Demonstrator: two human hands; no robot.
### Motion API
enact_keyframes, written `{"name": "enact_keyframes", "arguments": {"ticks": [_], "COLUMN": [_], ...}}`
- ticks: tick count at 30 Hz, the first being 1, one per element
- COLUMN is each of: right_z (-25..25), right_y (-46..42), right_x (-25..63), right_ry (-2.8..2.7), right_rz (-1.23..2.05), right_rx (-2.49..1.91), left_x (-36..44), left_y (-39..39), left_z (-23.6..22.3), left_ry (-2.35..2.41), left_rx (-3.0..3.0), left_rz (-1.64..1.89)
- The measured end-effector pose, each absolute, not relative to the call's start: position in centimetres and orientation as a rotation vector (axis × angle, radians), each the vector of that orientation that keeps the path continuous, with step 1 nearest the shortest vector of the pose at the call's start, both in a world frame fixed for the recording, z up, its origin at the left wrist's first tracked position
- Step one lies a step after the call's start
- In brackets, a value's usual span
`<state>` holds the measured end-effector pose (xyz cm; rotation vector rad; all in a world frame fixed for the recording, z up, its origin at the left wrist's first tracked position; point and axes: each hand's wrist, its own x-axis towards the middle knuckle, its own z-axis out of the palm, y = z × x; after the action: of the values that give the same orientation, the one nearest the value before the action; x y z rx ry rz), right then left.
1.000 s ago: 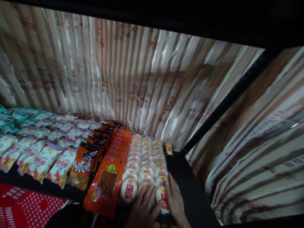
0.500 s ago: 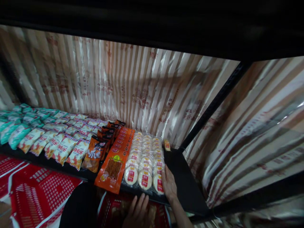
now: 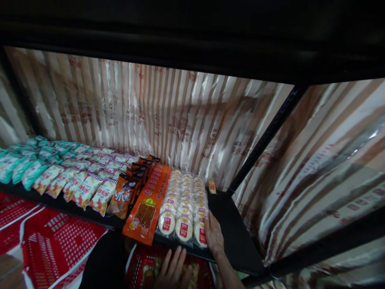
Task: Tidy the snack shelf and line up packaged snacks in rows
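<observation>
My right hand (image 3: 214, 233) lies flat along the right side of the round white wrapped crackers (image 3: 184, 228), its fingers stretched out and touching the outer row. These crackers stand in three rows on a black shelf (image 3: 231, 228). Just below the shelf's front edge, my left hand (image 3: 174, 269) is spread over a red basket (image 3: 136, 261) that holds small wrapped packets (image 3: 194, 275); nothing shows in its fingers. Left of the crackers lies a long orange packet of brown sticks (image 3: 147, 208). A small yellow packet (image 3: 212, 186) stands alone at the back right.
Orange-brown snack bags (image 3: 122, 196), white snack bags (image 3: 104, 196) and teal bags (image 3: 34, 172) line the shelf leftward. Red baskets (image 3: 60, 245) sit below. A dark upper shelf (image 3: 180, 48) overhangs, and a slanted black post (image 3: 264, 136) rises at the right before striped foil sheeting (image 3: 174, 116).
The view has shifted slightly, so the shelf's left part appears further right. My left hand's fingers are a little more spread; my right hand stays against the crackers.
</observation>
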<state>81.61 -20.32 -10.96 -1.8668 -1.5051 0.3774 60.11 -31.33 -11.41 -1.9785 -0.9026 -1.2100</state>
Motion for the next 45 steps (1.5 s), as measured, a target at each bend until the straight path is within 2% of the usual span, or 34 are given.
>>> {"name": "enact_keyframes", "arguments": {"ticks": [20,29,34,45], "right_z": [-10.7,-11.2,-11.2,-10.4], "right_y": [-20.1,-20.1,-20.3,-20.8], "right_x": [81.2,81.5,81.6,81.4], "right_ry": [-1.617,-1.583,-1.539,-1.398], "right_rz": [0.282,0.263,0.337,0.427], "right_rx": [-1.931,-1.889,-1.895,-1.906], "left_x": [58.0,58.3,59.0,59.7], "left_y": [-33.4,-32.2,-30.4,-28.4], "left_z": [-9.5,-9.4,-10.1,-9.6], "left_ry": [-0.917,-0.944,-0.948,-0.938], "left_rx": [-2.142,-2.147,-2.119,-2.144], "left_rz": [-0.847,-0.894,-1.006,-1.023]}}
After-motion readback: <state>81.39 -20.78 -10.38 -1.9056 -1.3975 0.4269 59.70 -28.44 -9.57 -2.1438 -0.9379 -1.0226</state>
